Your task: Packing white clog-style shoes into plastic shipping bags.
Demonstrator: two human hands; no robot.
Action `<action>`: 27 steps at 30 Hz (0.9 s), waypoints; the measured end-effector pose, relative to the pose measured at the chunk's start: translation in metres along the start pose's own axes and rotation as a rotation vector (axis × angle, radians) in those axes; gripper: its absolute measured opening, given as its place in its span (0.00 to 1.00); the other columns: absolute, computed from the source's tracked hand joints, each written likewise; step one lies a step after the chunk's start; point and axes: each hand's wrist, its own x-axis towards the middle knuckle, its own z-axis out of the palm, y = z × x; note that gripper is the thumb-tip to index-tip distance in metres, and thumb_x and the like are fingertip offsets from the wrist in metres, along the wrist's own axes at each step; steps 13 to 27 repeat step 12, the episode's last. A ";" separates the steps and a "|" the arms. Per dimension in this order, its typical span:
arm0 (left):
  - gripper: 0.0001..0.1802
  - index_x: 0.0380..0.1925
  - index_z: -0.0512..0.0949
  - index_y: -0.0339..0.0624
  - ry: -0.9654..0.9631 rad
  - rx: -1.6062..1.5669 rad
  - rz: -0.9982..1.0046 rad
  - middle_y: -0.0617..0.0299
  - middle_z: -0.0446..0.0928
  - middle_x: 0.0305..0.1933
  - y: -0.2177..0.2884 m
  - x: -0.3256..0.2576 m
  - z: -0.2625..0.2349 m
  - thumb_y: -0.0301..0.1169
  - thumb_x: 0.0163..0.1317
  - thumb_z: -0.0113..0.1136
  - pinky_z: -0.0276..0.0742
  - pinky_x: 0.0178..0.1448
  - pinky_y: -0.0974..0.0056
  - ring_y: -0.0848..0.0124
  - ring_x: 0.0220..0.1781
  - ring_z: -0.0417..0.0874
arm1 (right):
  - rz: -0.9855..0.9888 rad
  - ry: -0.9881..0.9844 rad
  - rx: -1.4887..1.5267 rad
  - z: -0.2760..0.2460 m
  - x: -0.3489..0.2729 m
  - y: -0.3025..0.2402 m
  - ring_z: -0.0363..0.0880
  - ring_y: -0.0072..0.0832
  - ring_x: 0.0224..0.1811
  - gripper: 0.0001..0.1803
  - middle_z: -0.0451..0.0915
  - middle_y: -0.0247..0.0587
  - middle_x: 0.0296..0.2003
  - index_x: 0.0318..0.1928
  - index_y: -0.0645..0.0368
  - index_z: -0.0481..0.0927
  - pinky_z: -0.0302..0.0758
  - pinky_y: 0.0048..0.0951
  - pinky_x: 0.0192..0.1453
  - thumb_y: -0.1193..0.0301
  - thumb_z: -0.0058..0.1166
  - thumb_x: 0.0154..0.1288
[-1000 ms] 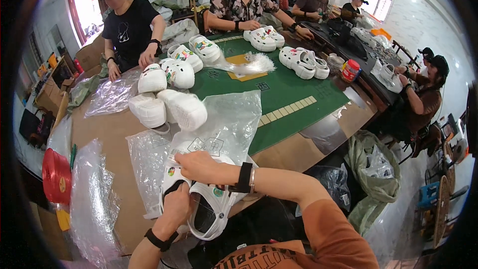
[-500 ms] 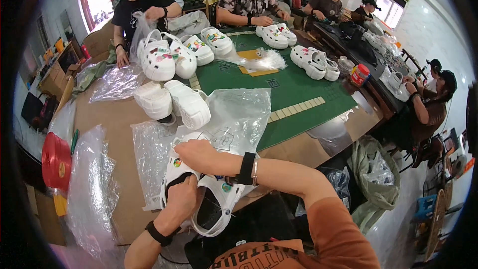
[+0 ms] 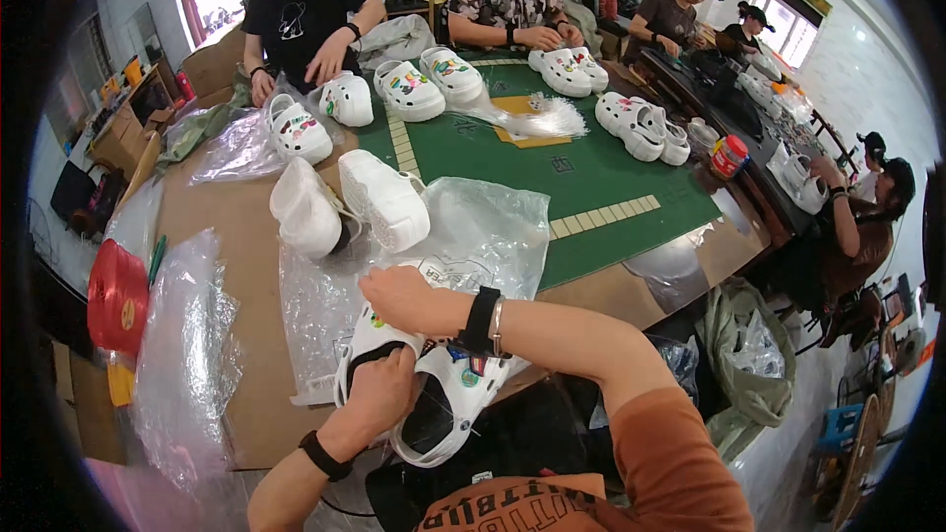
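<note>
A pair of white clogs with colourful charms lies just in front of me, heels toward me: the left clog (image 3: 371, 337) and the right clog (image 3: 461, 389). My left hand (image 3: 382, 392) is closed at the foot opening of the left clog, gripping its inner edge. Over the toe of that clog, my right hand (image 3: 402, 299) makes a fist; its fingertips are hidden, so what it holds cannot be made out. A clear plastic bag (image 3: 493, 227) spreads flat beneath and beyond the clogs. Another white pair (image 3: 386, 202) rests on the bag's far edge, one sole facing me.
More decorated clogs (image 3: 409, 91) stand across the green mat (image 3: 512, 167). Clear bags (image 3: 182, 365) and a red spool (image 3: 116, 298) lie at the left. A red-lidded jar (image 3: 729, 156) stands at the right. Co-workers (image 3: 310, 20) sit around the tables.
Across the table, a co-worker's raised hand has let go of a clear bag and come down; the clogs there stand farther apart. My hands stay on the same clog. The view has shifted slightly.
</note>
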 end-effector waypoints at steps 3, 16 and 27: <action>0.11 0.30 0.66 0.36 0.019 -0.016 0.006 0.52 0.73 0.24 0.003 0.002 -0.003 0.31 0.52 0.56 0.73 0.27 0.58 0.57 0.24 0.78 | -0.101 -0.015 -0.058 0.003 0.003 0.005 0.79 0.41 0.29 0.03 0.77 0.47 0.26 0.26 0.62 0.76 0.75 0.36 0.29 0.75 0.51 0.48; 0.12 0.27 0.68 0.37 0.036 0.004 0.040 0.53 0.74 0.25 -0.007 -0.027 0.001 0.34 0.51 0.56 0.72 0.30 0.56 0.55 0.26 0.78 | -0.160 -0.296 -0.035 0.007 0.018 -0.038 0.78 0.40 0.37 0.08 0.76 0.48 0.36 0.35 0.59 0.75 0.74 0.39 0.40 0.72 0.47 0.54; 0.12 0.27 0.68 0.37 0.036 0.004 0.040 0.53 0.74 0.25 -0.007 -0.027 0.001 0.34 0.51 0.56 0.72 0.30 0.56 0.55 0.26 0.78 | -0.160 -0.296 -0.035 0.007 0.018 -0.038 0.78 0.40 0.37 0.08 0.76 0.48 0.36 0.35 0.59 0.75 0.74 0.39 0.40 0.72 0.47 0.54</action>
